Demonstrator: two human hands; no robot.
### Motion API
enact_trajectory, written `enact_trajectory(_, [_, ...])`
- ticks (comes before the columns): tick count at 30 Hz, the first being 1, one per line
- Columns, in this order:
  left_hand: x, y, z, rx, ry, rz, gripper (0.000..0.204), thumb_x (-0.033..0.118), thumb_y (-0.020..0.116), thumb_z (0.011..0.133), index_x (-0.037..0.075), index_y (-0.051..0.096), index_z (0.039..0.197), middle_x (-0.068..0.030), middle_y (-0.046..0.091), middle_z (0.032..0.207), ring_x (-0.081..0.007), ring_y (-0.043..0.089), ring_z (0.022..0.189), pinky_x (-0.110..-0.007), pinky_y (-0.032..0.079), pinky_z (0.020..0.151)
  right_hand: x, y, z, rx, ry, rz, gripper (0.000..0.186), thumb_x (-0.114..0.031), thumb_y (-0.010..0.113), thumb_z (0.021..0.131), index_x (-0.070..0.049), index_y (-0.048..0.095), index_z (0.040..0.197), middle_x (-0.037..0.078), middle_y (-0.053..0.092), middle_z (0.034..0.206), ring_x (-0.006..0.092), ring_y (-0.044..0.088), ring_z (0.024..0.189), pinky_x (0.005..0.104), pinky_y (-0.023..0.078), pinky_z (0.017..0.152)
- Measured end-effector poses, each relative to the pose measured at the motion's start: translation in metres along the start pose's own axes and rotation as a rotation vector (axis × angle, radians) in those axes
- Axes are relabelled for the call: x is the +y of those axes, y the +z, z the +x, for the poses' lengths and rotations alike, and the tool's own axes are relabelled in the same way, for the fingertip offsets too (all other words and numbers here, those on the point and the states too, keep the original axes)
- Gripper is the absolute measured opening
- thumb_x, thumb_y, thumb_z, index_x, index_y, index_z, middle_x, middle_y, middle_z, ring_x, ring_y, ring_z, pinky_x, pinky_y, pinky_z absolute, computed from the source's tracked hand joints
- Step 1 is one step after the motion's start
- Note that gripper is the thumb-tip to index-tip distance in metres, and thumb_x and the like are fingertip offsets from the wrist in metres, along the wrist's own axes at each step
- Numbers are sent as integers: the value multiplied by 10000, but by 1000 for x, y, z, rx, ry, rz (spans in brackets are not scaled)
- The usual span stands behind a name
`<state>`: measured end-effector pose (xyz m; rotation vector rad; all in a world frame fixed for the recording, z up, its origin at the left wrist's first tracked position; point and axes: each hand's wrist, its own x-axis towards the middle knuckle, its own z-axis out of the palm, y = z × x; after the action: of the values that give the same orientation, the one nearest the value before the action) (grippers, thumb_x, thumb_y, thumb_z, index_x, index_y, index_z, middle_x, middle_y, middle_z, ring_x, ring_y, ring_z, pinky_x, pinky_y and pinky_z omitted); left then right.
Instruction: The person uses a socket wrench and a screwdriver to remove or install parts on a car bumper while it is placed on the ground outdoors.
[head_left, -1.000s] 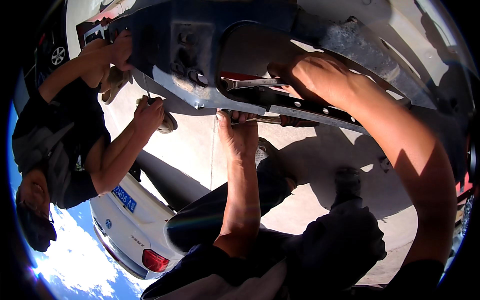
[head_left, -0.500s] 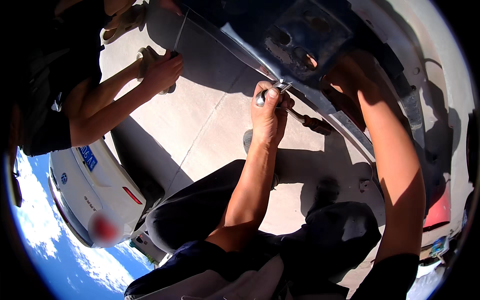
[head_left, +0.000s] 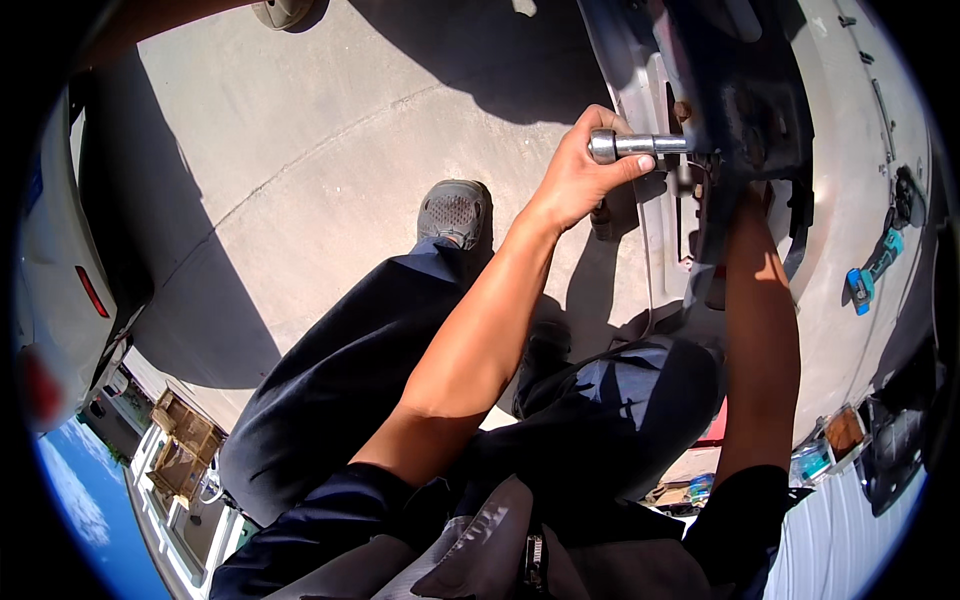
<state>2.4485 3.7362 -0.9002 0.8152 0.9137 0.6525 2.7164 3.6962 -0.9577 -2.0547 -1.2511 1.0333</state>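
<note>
My left hand [head_left: 585, 172] is closed around a chrome socket tool [head_left: 650, 145], held horizontally against the dark metal bumper-like part [head_left: 745, 90] at upper right. A dark-handled tool [head_left: 601, 225] hangs just below that hand. My right forearm [head_left: 760, 300] reaches up into an opening of the same part; my right hand [head_left: 750, 205] is mostly hidden there in shadow, so its fingers cannot be seen.
A white car [head_left: 55, 260] stands at left. A teal cordless power tool [head_left: 872, 268] lies at right among loose tools. Another person's shoe [head_left: 283, 14] shows at top. My shoe [head_left: 450, 215] rests on the concrete [head_left: 290, 230]. A wooden crate [head_left: 185, 445] sits at lower left.
The view has swung, putting the metal part further right and more upright. My left hand has moved up and right with the socket tool. The other person is mostly out of view.
</note>
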Motion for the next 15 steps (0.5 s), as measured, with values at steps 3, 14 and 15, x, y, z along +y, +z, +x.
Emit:
enact_trajectory(3, [-1, -3, 0, -10, 16, -33, 361, 161, 822, 784, 68, 529, 973, 9, 566, 794, -65, 535, 729, -229, 449, 651, -2, -3, -23, -97, -59, -106, 355, -207, 619, 915, -40, 589, 1226, 127, 599, 1198, 229, 578, 1102, 335, 425, 982])
enact_trajectory(14, [1, 1, 3, -12, -3, -97, 365, 207, 831, 777, 76, 546, 964, 27, 554, 784, -60, 508, 726, -223, 413, 649, -18, -1, 15, -97, -41, -62, 348, -182, 595, 938, -26, 568, 1249, 100, 596, 1189, 194, 566, 1109, 303, 422, 981])
enact_trajectory(15, [1, 4, 3, -10, -17, -101, 365, 208, 833, 775, 76, 548, 961, 25, 559, 788, -61, 509, 729, -223, 415, 651, -19, -2, 24, -84, -31, -38, 348, -180, 593, 941, -25, 566, 1251, 97, 595, 1189, 191, 564, 1110, 301, 422, 980])
